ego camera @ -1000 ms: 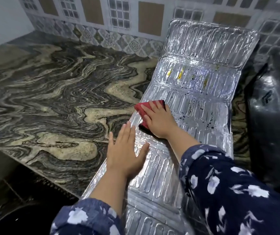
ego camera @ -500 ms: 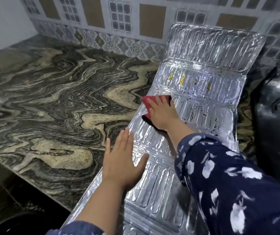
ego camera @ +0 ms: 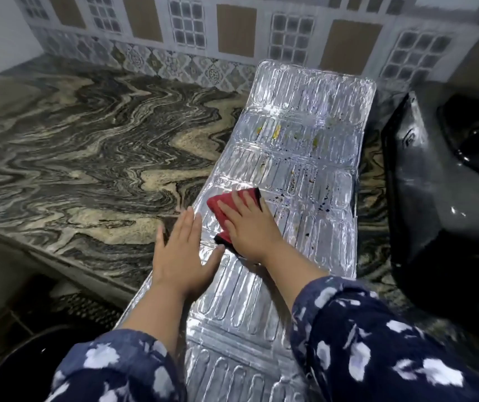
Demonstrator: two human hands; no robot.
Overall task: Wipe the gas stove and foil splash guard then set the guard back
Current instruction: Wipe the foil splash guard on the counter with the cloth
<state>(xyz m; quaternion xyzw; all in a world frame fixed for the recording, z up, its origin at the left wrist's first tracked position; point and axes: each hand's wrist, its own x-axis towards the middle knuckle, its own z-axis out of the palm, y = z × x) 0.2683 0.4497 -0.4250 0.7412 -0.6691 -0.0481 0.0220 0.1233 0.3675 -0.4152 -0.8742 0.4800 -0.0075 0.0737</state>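
The foil splash guard [ego camera: 305, 134] lies flat on the marble counter, unfolded lengthwise, with yellow and dark spots on its far panels. My right hand [ego camera: 248, 227] presses a red cloth [ego camera: 220, 208] flat on the guard's middle panel, fingers straight over it. My left hand [ego camera: 181, 253] rests flat on the guard's left edge, fingers straight, holding the foil down. The gas stove [ego camera: 441, 198], black and glossy, stands just right of the guard.
The marble counter [ego camera: 87, 158] stretches to the left, with its front edge at the lower left. A tiled wall [ego camera: 232, 33] runs along the back. A dark round container [ego camera: 15, 369] sits below the counter edge.
My right hand has slid the red cloth back toward me along the guard, close to my left hand. The left hand stays pressed on the left edge.
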